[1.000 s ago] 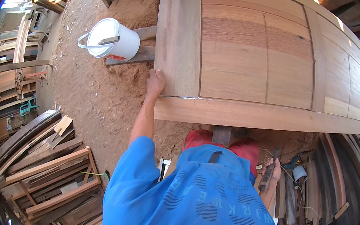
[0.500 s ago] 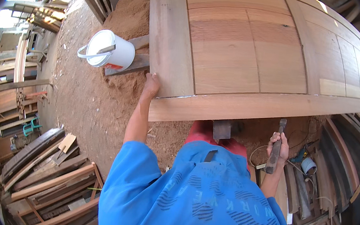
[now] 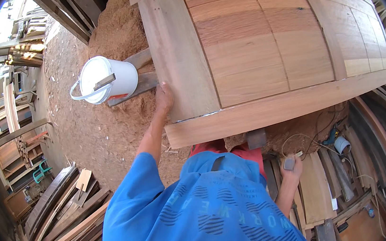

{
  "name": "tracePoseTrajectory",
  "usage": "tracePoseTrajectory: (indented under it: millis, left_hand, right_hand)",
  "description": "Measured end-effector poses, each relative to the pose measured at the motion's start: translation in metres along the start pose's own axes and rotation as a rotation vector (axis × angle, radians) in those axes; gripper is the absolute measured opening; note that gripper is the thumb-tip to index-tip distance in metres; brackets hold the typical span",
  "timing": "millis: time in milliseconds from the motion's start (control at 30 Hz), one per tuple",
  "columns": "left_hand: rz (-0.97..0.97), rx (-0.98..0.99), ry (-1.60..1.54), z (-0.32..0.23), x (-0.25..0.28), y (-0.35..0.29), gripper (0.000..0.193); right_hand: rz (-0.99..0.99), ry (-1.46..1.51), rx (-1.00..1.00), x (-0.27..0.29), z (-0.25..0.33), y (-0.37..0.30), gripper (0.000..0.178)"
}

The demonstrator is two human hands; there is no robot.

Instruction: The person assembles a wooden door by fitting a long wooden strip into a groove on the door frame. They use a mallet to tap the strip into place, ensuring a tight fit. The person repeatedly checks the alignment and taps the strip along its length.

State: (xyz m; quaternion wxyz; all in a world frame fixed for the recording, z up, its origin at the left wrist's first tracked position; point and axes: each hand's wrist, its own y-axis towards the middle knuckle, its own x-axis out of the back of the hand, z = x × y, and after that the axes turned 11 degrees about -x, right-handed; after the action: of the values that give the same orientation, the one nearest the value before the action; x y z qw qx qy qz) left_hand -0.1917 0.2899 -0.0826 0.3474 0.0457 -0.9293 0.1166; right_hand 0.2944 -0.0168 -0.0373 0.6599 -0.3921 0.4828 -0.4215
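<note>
A large wooden panelled door (image 3: 252, 56) lies raised in front of me, with thin joint lines between its boards. My left hand (image 3: 163, 99) grips its left edge near the close corner, thumb on top and the other fingers hidden below. Off the close long edge, to the right, my right hand (image 3: 293, 168) is closed around a hammer (image 3: 289, 164). The hammer's squared handle end points up at me, so most of its length is hidden. The door rests on supports, and a dark wooden block (image 3: 256, 138) shows under its close edge.
A white lidded bucket (image 3: 123, 81) with a short wood piece (image 3: 105, 82) on top stands left of the door on timber supports. Sawdust (image 3: 118, 26) is heaped behind it. Stacked boards (image 3: 74, 202) lie lower left, more planks (image 3: 313, 191) at right, beside a cord and a small container (image 3: 341, 145).
The view has turned, so the door and bucket sit at a new slant. My right hand has tipped the hammer from lengthwise to end-on. My left hand still holds the door edge.
</note>
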Motion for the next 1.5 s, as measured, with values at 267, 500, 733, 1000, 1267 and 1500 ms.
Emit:
tracePoseTrajectory:
  millis: [267, 500, 733, 1000, 1267, 1500]
  left_hand:
    - [0.023, -0.065, -0.058, 0.005, 0.002, 0.007, 0.057]
    - [0.024, -0.101, -0.099, 0.030, 0.003, 0.007, 0.052]
    - [0.068, -0.016, -0.159, 0.032, 0.001, 0.012, 0.052]
    - [0.536, 0.538, -0.508, 0.043, 0.056, -0.015, 0.067]
    - [0.394, 0.344, -0.684, 0.061, 0.034, -0.092, 0.071]
    - [0.517, 0.239, -0.453, 0.080, 0.031, -0.095, 0.072]
  right_hand:
    - [0.236, -0.055, -0.196, -0.080, -0.013, -0.028, 0.016]
    - [-0.158, -0.291, 0.138, -0.012, -0.028, 0.000, 0.017]
    - [0.224, -0.597, 0.054, -0.097, -0.048, -0.008, 0.016]
    - [0.257, -0.883, 0.243, -0.174, -0.079, -0.059, 0.050]
    - [0.308, -1.264, 0.156, -0.214, -0.135, -0.011, 0.060]
    - [0.435, -1.369, 0.012, -0.222, -0.143, -0.019, 0.070]
